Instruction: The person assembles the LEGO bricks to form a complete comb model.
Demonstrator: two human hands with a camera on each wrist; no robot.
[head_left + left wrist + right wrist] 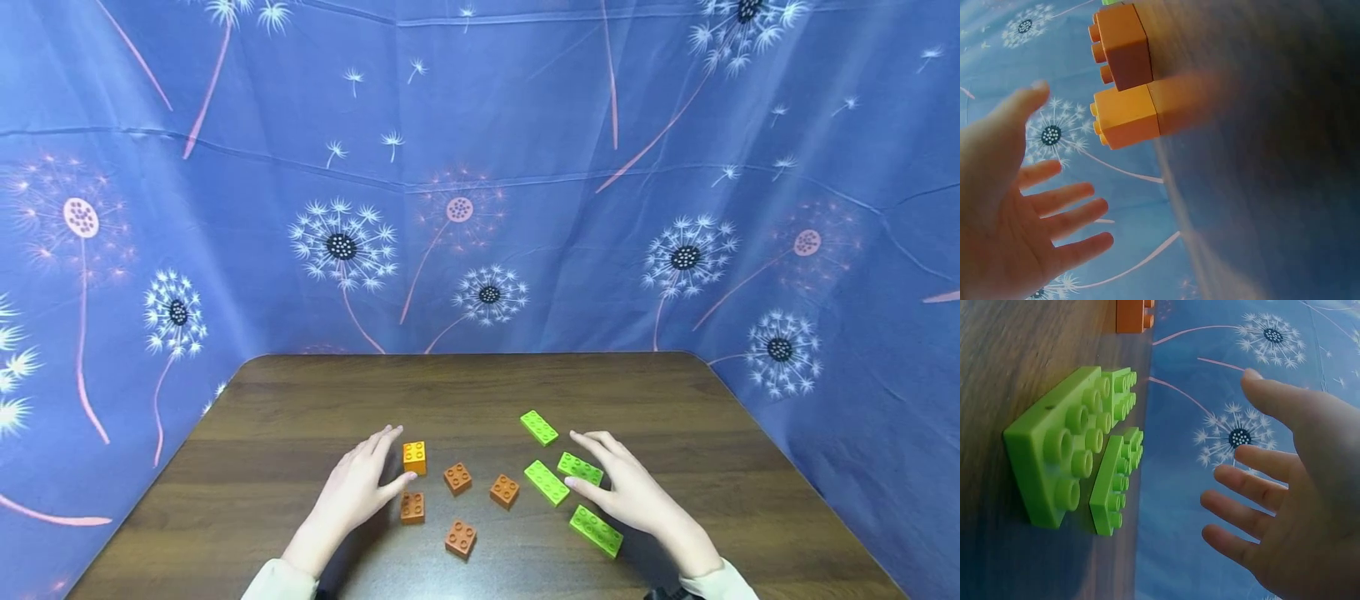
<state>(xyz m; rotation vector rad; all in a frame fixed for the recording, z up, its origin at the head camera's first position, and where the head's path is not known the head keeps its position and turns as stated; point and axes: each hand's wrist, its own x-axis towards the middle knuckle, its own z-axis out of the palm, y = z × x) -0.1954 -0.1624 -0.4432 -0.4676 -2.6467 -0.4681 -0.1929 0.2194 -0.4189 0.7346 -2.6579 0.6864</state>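
Observation:
My left hand (358,487) hovers with spread fingers at the left of the brown bricks, holding nothing. Nearest to it are a yellow-orange square brick (415,457) and a brown brick (412,507), which stand side by side in the left wrist view. Three more brown bricks, among them one in the middle (457,478), lie to the right. My right hand (622,492), fingers apart and holding nothing, is over the green bricks. A long green brick (596,531) lies just below it, another (580,469) partly behind its fingers, and a third (547,482) by the thumb.
A further green brick (539,427) lies farthest back on the dark wooden table (300,417). Blue cloth with dandelion prints (480,125) hangs behind the table and along both its sides.

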